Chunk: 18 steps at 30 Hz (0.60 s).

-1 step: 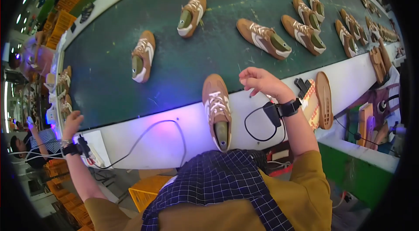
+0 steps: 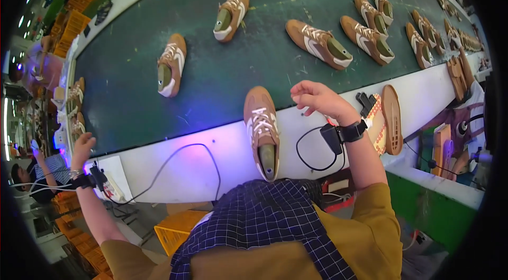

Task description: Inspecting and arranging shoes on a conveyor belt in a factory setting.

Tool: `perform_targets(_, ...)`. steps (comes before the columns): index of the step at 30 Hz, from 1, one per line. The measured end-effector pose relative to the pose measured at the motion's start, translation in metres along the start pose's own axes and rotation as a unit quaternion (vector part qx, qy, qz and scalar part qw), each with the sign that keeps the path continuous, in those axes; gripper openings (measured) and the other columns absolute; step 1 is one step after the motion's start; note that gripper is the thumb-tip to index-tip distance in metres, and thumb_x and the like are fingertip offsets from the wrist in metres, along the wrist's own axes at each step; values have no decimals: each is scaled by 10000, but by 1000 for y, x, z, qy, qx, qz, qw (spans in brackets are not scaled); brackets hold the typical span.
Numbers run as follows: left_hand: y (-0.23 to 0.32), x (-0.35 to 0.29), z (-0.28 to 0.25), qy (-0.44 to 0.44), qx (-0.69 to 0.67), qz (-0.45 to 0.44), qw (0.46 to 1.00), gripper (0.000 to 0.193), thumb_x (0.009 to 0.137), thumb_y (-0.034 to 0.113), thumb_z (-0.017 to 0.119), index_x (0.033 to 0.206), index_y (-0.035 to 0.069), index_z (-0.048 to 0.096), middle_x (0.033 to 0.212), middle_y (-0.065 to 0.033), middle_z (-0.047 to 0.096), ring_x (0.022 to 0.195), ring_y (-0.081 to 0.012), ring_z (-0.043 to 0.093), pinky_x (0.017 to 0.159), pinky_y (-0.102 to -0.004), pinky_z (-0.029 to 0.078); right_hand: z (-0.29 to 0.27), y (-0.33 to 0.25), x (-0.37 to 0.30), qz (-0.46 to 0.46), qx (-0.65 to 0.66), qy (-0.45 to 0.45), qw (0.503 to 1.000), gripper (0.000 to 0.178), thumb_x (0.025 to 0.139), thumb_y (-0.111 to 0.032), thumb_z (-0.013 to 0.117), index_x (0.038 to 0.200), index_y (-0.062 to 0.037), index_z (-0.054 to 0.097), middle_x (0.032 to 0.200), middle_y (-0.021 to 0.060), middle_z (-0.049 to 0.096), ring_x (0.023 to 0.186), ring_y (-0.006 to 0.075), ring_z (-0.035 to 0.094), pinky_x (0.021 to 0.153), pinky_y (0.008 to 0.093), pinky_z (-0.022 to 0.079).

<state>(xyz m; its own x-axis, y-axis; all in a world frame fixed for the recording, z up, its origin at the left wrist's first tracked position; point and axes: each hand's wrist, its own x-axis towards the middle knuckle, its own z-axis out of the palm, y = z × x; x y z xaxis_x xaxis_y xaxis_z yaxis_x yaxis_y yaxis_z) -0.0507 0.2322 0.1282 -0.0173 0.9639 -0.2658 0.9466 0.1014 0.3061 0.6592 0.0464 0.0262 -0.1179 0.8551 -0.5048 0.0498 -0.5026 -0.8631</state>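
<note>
A brown suede sneaker (image 2: 261, 126) with white laces and an olive insert stands toe-away on the white table edge in front of me, its heel near my apron. To its right, my right hand (image 2: 317, 101) hovers with loosely bent fingers, open, holding nothing and apart from the shoe. Far to the left, my left hand (image 2: 83, 148) is open beside the corner of the green belt, near a white sheet (image 2: 112, 177), with nothing seen in it. Beyond, on the green surface, lie more such sneakers, among them one shoe (image 2: 172, 65) and another (image 2: 231, 15).
Several sneakers (image 2: 368, 40) lie to the right on the green belt (image 2: 211, 79). Brown soles (image 2: 392, 120) rest on the right table edge. Cables (image 2: 211, 153) from wrist-worn devices loop over the white edge. Orange crates (image 2: 174, 231) stand below. Another person (image 2: 463, 68) works at far right.
</note>
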Motion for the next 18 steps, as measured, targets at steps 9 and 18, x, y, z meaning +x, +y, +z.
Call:
perform_targets(9, 93, -36, 66, -92, -96, 95, 987, 388, 868, 151, 573, 1224, 11, 509, 1021, -54, 569, 919, -127, 528, 840, -267, 431, 28, 29, -92, 189, -95, -159, 964, 313, 858, -279, 583, 1016, -9, 600, 882, 47, 629, 749, 128, 610, 586, 251, 511)
perform_targets(18, 230, -131, 193, -298, -203, 255, 897, 350, 811, 43, 594, 1157, 0, 561, 1037, -77, 615, 951, -170, 584, 859, -292, 459, 102, 93, -153, 213, -52, -154, 963, 283, 866, -249, 555, 1055, -39, 568, 758, -1, 546, 628, 81, 507, 557, 224, 448)
